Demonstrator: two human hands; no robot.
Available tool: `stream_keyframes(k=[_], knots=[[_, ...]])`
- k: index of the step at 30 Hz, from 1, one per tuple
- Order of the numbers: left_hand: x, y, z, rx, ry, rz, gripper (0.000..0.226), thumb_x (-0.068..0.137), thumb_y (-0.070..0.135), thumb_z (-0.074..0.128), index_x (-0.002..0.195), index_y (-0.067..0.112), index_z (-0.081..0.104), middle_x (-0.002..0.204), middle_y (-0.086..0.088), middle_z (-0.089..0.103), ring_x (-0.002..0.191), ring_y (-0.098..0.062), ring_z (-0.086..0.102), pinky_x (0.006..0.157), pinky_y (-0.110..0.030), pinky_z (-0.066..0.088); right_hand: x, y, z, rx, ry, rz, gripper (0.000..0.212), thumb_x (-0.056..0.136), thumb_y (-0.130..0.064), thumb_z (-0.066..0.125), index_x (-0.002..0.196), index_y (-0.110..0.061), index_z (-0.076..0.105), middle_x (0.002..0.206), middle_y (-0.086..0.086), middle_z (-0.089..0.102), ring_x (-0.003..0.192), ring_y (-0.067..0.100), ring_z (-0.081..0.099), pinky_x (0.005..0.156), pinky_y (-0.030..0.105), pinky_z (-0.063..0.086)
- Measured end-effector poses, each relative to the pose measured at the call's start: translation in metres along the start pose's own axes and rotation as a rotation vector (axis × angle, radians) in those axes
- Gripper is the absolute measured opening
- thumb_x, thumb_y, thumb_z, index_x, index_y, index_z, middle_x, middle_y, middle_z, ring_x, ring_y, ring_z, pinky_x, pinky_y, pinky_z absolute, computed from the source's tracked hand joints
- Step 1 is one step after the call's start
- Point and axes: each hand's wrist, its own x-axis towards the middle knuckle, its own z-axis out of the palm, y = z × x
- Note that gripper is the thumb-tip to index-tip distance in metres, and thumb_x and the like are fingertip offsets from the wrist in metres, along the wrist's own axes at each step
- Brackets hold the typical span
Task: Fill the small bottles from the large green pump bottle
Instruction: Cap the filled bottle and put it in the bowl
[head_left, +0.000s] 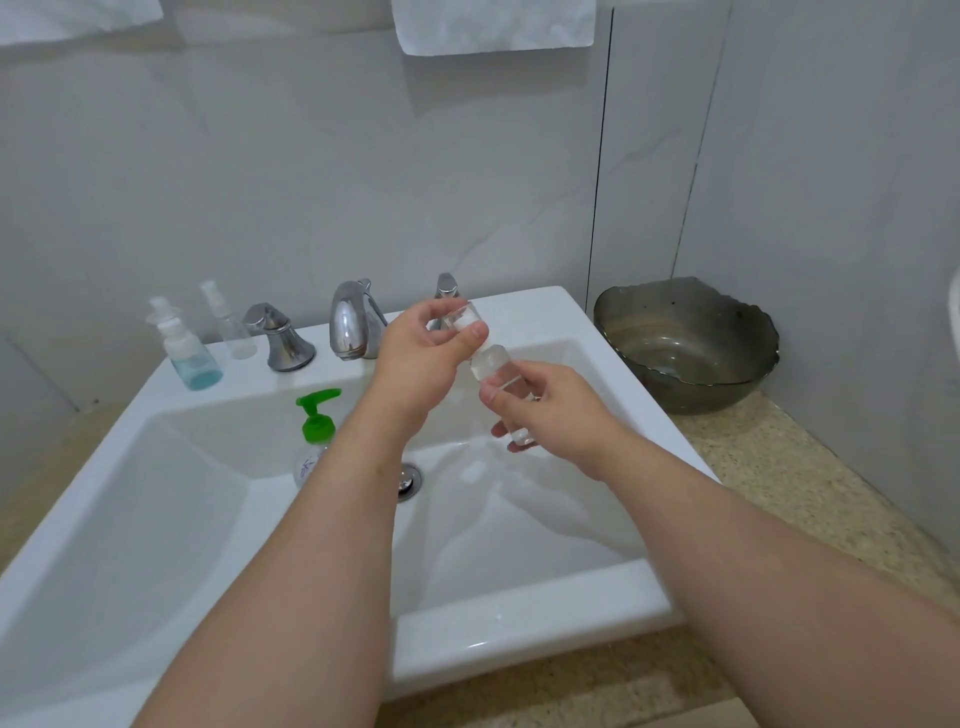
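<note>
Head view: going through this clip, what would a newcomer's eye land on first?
Two bare hands meet over the white sink: the right hand grips a small clear bottle while the left hand pinches a clear cap at its top. The green pump bottle stands in the basin to their left, partly behind the left forearm. A dark glass bowl sits on the counter at the right, by the wall.

The green pump bottle (315, 432) stands in the sink (519, 618) just beside your left forearm (322, 530), the faucet (353, 323) and small bottles (191, 353) crowd the back rim, a bowl (685, 358) fills the worktop's (810, 499) right corner, and the basin's left half gives you free passage.
</note>
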Motion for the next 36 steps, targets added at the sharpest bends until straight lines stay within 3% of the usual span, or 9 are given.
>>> stream_keyframes(k=[2,5,9,12,16,21,26,30,36], knots=[[0.002,-0.001,0.0,-0.047,-0.006,-0.003,0.032,0.095,0.014,0.072,0.125,0.016,0.062,0.096,-0.006,0.076,0.089,-0.018,0.071,0.095,-0.035,0.055,-0.001,-0.001,0.001,-0.023,0.002,-0.005,0.017,0.097,-0.031,0.069,0.106,-0.017,0.069,0.089,0.0,0.06,0.072,0.017,0.069,0.065,0.036,0.057],[0.001,-0.003,0.003,0.059,0.045,0.009,0.021,0.092,0.028,0.069,0.111,0.021,0.065,0.099,0.0,0.073,0.089,-0.019,0.068,0.092,-0.041,0.054,-0.001,0.001,-0.001,-0.247,0.121,-0.065,0.026,0.092,-0.041,0.072,0.109,-0.024,0.062,0.089,-0.006,0.061,0.07,0.009,0.061,0.064,0.025,0.046],[-0.006,0.0,0.007,0.451,0.089,-0.022,0.054,0.085,0.069,0.053,0.08,0.016,0.063,0.077,-0.002,0.072,0.071,-0.024,0.07,0.075,-0.04,0.057,-0.001,0.004,-0.008,-0.682,0.197,-0.118,0.039,0.086,-0.043,0.077,0.113,-0.028,0.053,0.1,-0.01,0.051,0.09,0.014,0.056,0.081,0.033,0.049],[-0.006,0.004,0.001,0.479,0.058,-0.204,0.062,0.092,0.064,0.054,0.07,0.007,0.063,0.051,-0.004,0.066,0.042,-0.019,0.056,0.053,-0.028,0.042,0.0,0.003,-0.006,-0.818,0.156,-0.159,0.024,0.088,-0.038,0.073,0.101,-0.028,0.055,0.1,-0.01,0.051,0.091,0.017,0.057,0.084,0.037,0.05],[-0.01,0.001,-0.001,0.455,-0.049,-0.337,0.031,0.089,0.033,0.062,0.071,0.008,0.063,0.049,-0.004,0.06,0.035,-0.017,0.04,0.045,-0.021,0.031,-0.003,0.001,-0.002,-0.937,0.092,-0.095,0.016,0.085,-0.035,0.066,0.094,-0.027,0.056,0.095,-0.006,0.067,0.091,0.024,0.064,0.08,0.038,0.055],[-0.006,-0.003,0.002,0.408,-0.035,-0.257,0.023,0.082,0.022,0.065,0.064,0.011,0.054,0.049,-0.007,0.054,0.046,-0.021,0.037,0.045,-0.023,0.027,-0.007,-0.002,0.0,-0.732,0.02,0.015,0.007,0.084,-0.025,0.067,0.084,-0.024,0.06,0.087,-0.009,0.063,0.078,0.015,0.063,0.061,0.028,0.049],[-0.005,-0.004,-0.001,0.365,-0.067,-0.226,0.031,0.081,0.01,0.07,0.062,0.014,0.046,0.048,-0.004,0.05,0.04,-0.019,0.041,0.046,-0.024,0.026,-0.011,-0.006,0.002,-0.385,-0.121,0.181,0.009,0.08,-0.01,0.068,0.088,-0.012,0.066,0.064,-0.002,0.06,0.042,0.015,0.05,0.048,0.023,0.039],[-0.004,-0.002,-0.001,0.319,-0.069,-0.181,0.036,0.081,0.008,0.071,0.06,0.017,0.043,0.051,-0.005,0.049,0.038,-0.018,0.04,0.047,-0.025,0.026,-0.013,-0.009,0.001,-0.258,-0.165,0.234,0.011,0.077,-0.001,0.067,0.082,-0.01,0.064,0.052,0.002,0.052,0.042,0.02,0.042,0.048,0.026,0.031],[-0.005,-0.003,0.0,0.404,-0.077,-0.171,0.023,0.091,0.024,0.055,0.072,0.012,0.056,0.051,-0.006,0.058,0.036,-0.016,0.043,0.044,-0.024,0.029,-0.012,-0.007,0.004,-0.342,-0.125,0.23,0.011,0.078,-0.008,0.069,0.087,-0.012,0.065,0.062,0.006,0.059,0.045,0.022,0.048,0.049,0.025,0.035]])
